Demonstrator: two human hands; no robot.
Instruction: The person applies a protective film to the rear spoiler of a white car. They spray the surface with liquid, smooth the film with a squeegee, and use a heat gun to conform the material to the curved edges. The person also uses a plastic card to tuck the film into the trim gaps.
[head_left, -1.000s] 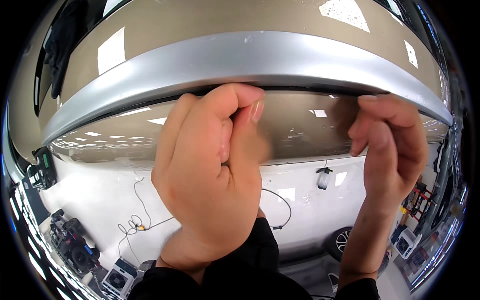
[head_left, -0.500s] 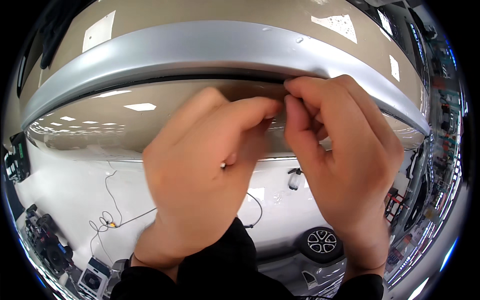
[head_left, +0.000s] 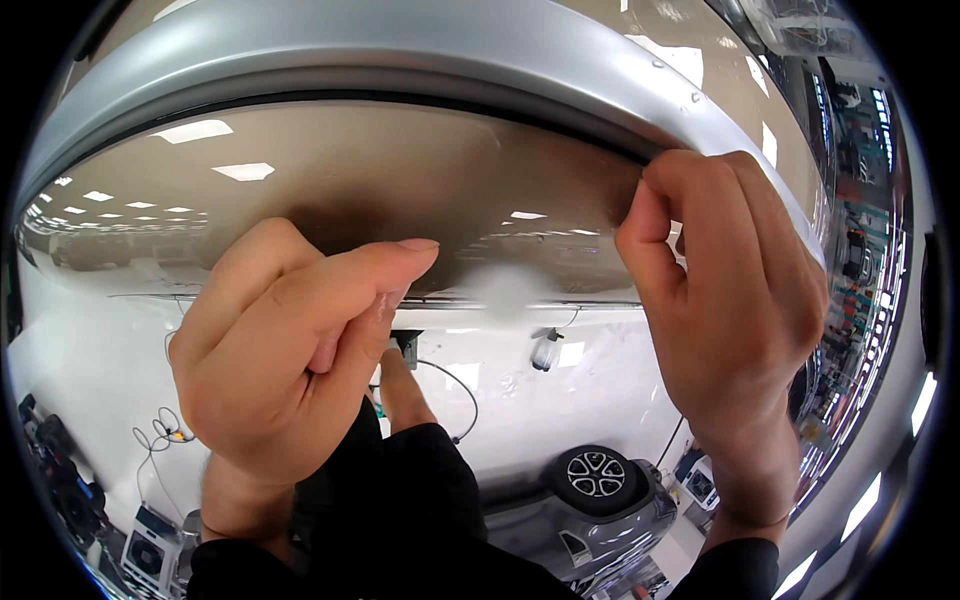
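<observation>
A tan car body panel [head_left: 400, 160] curves across the upper half of the view, with a silver trim strip [head_left: 330, 35] along it and a dark seam [head_left: 400, 98] under the strip. My right hand [head_left: 730, 260] is closed in a pinch at the right end of the visible seam, its fingertips against the strip's lower edge. To the left and lower, my left hand [head_left: 290, 350] hovers in front of the panel. Its fingers are curled and its thumb and forefinger are pressed together. Anything between the fingertips of either hand is hidden or too small to name.
On the white floor stands a clear bottle with a dark top [head_left: 546, 350]. A thin cable [head_left: 165, 432] lies in loops at left, near a white boxy machine with a fan [head_left: 148, 555]. A grey car with a black wheel [head_left: 595, 477] is at lower right.
My hands have drawn apart, the left one down and leftward, the right one a little to the right along the trim. The whole view has shifted, and a leg now shows below.
</observation>
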